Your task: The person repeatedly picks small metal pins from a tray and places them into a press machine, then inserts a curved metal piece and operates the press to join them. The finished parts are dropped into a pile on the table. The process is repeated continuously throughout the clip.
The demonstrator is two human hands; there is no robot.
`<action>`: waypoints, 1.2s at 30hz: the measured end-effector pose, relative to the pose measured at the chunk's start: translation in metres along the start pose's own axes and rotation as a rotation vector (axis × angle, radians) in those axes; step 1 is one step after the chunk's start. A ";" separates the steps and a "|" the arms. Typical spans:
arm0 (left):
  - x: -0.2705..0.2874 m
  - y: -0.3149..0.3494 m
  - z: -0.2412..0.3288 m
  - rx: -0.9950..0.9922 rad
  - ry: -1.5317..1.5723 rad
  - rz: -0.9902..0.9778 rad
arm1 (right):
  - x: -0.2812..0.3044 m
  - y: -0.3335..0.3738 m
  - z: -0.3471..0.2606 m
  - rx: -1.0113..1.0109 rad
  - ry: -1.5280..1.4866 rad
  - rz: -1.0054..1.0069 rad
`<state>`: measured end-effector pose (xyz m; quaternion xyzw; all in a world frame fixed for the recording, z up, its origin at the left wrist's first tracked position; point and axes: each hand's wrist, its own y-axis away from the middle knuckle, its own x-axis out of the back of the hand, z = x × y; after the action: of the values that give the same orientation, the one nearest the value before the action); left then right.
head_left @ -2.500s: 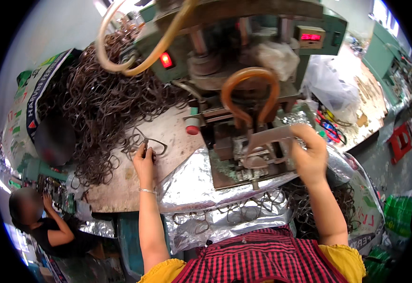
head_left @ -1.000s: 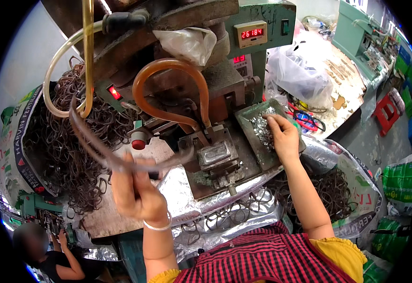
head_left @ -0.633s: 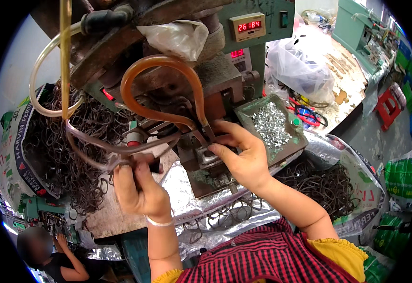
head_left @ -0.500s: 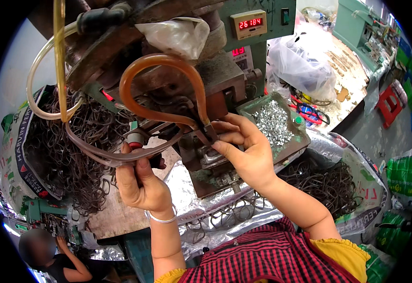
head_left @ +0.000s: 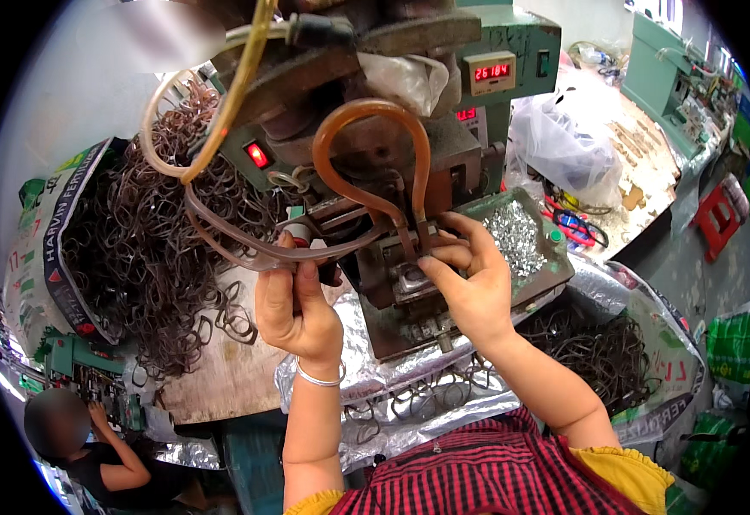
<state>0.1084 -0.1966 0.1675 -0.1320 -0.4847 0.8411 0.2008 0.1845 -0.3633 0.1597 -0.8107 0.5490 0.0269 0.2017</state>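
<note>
A green bench press point(head_left: 525, 56) with grimy metal parts stands before me. My left hand point(head_left: 302, 313) is closed, fingers bent round a grey knob with a red ring point(head_left: 298, 235) at the left of the press. My right hand point(head_left: 475, 283) reaches into the work area, thumb and fingers pinched beside a small metal block point(head_left: 411, 277). What those fingertips hold is hidden. A looped amber hose point(head_left: 323, 154) comes down to the block. A clear tube point(head_left: 246, 253) crosses just above my left fingers.
Dark looped bands point(head_left: 169, 249) are heaped at left beside a printed sack point(head_left: 74, 249); more bands point(head_left: 598, 343) lie at lower right. A green tray point(head_left: 551, 273) holds small shiny metal pieces. A plastic bag point(head_left: 564, 137) sits behind. Another person point(head_left: 109, 455) is at lower left.
My view has shifted, so the press, hose and both hands appear farther right. Both hands keep nearly the same places at the press; a lit red switch now shows fully.
</note>
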 end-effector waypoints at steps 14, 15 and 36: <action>-0.001 0.005 0.017 0.051 -0.035 -0.004 | 0.000 0.021 -0.028 0.010 0.105 -0.095; 0.000 0.012 0.030 0.156 0.082 -0.033 | 0.007 0.021 -0.032 0.036 0.162 -0.164; 0.007 0.042 0.028 -0.181 -0.141 -0.248 | 0.002 -0.086 0.033 0.323 0.866 -0.429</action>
<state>0.0816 -0.2330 0.1446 -0.0294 -0.5838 0.7699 0.2560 0.2688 -0.3259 0.1544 -0.8004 0.4004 -0.4390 0.0792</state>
